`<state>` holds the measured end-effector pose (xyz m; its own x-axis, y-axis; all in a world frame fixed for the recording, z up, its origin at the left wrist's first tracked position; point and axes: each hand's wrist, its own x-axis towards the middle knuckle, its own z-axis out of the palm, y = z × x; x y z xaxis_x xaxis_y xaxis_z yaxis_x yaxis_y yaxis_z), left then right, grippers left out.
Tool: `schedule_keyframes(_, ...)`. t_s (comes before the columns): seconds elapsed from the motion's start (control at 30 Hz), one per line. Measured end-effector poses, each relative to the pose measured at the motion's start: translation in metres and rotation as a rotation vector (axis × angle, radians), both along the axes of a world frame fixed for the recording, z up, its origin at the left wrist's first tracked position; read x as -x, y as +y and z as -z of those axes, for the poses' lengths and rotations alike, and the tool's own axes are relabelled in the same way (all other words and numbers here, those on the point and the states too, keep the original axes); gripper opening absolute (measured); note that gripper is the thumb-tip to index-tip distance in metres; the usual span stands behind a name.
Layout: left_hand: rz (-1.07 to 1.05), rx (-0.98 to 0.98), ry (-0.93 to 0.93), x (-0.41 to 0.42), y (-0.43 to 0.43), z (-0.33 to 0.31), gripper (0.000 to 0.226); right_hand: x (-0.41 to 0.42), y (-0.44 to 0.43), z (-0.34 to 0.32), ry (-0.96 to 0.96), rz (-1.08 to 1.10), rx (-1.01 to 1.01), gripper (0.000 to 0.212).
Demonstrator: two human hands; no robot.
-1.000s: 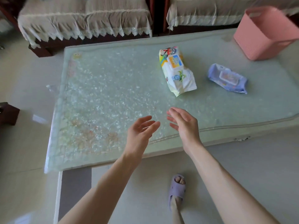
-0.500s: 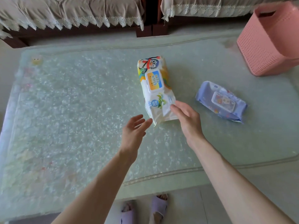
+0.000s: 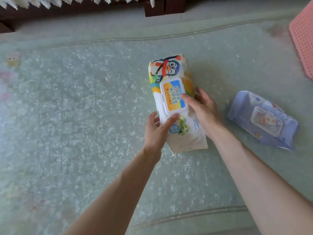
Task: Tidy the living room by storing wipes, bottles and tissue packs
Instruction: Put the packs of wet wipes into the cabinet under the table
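Right now two hands are on one pack: the white baby wipes pack (image 3: 176, 106), with its cartoon print and a blue-and-orange flip lid (image 3: 173, 96), lies near the middle of the glass-topped table (image 3: 67, 124). The left hand (image 3: 156, 133) comes in from the near left side, thumb laid across the pack's top just below the lid, the other fingers curled around the left edge. The right hand (image 3: 202, 108) closes on the opposite side, thumb resting on the lid's right edge, fingers spread and pressed along the pack's right flank. Both hands are partly curled, clasping the pack between them; whether it has left the table surface, I cannot tell.

Count two wipes packs in all. The second, a lilac wipes pack (image 3: 264, 120) with a pale lid, lies flat on the table to the right, apart from the right forearm and untouched. One pink basket (image 3: 303, 36) shows only as a perforated corner at the far right edge, well apart from both packs. Beyond the table's far edge, a lace-trimmed cover (image 3: 76, 1) hangs over dark wooden furniture.
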<state>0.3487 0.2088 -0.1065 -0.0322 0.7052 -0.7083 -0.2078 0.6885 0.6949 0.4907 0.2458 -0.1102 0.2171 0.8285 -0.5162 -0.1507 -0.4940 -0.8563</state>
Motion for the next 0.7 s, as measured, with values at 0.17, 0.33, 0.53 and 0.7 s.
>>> schedule_keyframes(0.17,0.002,0.021,-0.039,0.005,0.006,0.011,0.062,-0.001,0.013,0.004,0.041,-0.038,0.005,0.031)
schedule_keyframes(0.33,0.047,0.066,-0.033,0.01,0.012,0.009,0.06,-0.003,0.013,0.003,0.048,-0.039,0.025,0.032)
schedule_keyframes(0.53,0.117,0.076,-0.072,0.015,0.017,0.005,0.055,-0.002,0.013,-0.006,0.09,-0.008,0.019,0.039)
schedule_keyframes(0.7,0.124,0.036,-0.122,0.025,0.002,0.0,0.054,0.009,-0.002,-0.016,0.101,-0.039,-0.018,0.035)
